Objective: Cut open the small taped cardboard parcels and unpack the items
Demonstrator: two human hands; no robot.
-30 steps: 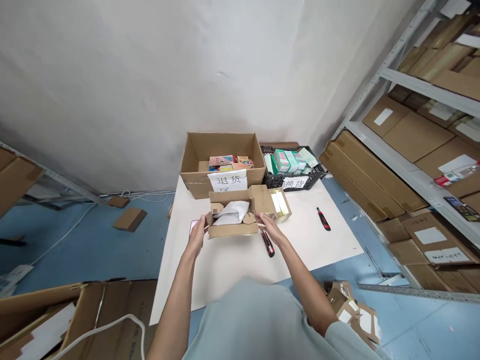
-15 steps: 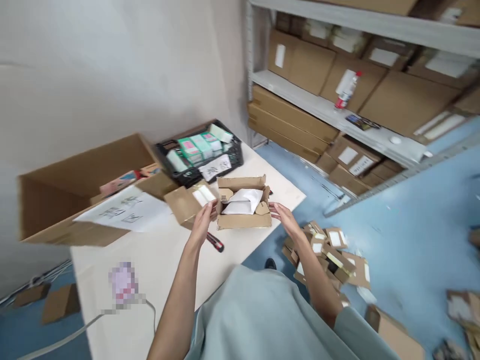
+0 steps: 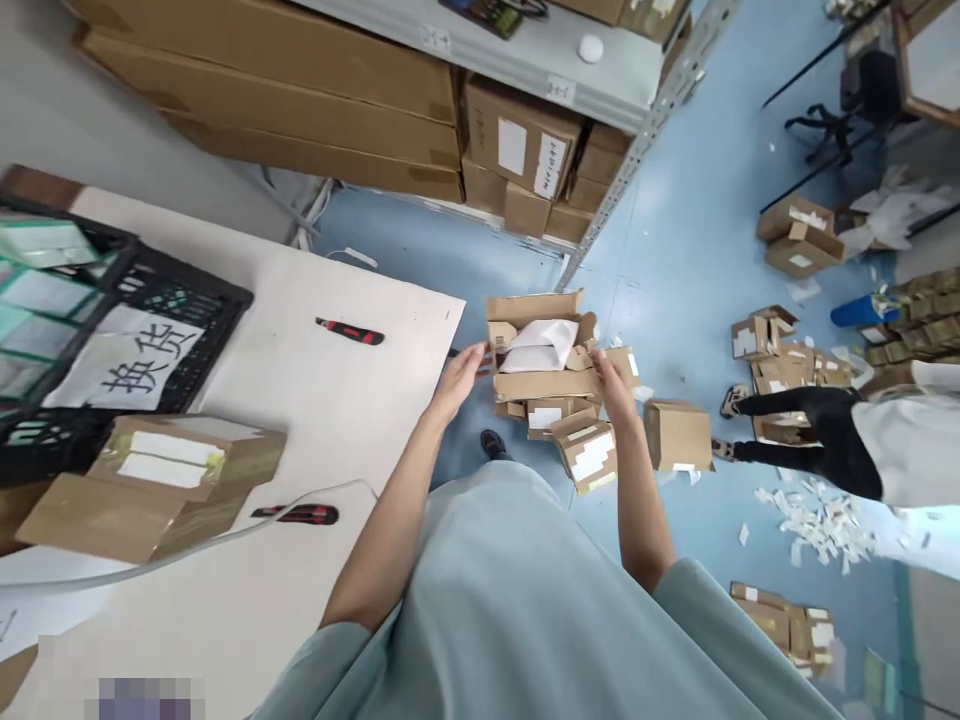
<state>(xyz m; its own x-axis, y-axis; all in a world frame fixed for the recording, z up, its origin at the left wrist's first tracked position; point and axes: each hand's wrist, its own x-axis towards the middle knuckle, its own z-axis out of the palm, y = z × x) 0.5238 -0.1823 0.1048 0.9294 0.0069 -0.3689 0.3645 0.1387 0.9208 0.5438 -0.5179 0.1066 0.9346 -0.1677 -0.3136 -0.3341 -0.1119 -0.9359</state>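
I hold a small opened cardboard box (image 3: pixel 541 381) with white paper (image 3: pixel 541 336) inside, out past the right edge of the white table (image 3: pixel 315 390) and above the blue floor. My left hand (image 3: pixel 459 374) presses flat against its left end. My right hand (image 3: pixel 611 381) grips its right end. Under the box on the floor lies a pile of empty small cartons (image 3: pixel 581 440).
On the table are two red-and-black box cutters (image 3: pixel 351 331) (image 3: pixel 297 514), a taped brown box (image 3: pixel 150 485), a black crate (image 3: pixel 90 340) with a paper sign, and a white cable (image 3: pixel 225 535). Metal shelving with cartons (image 3: pixel 517 140) stands ahead. Another person's leg (image 3: pixel 810 430) is at right among scattered cartons.
I have turned right and carried the opened box off the table, out over the floor pile. Both hands stay at its ends.
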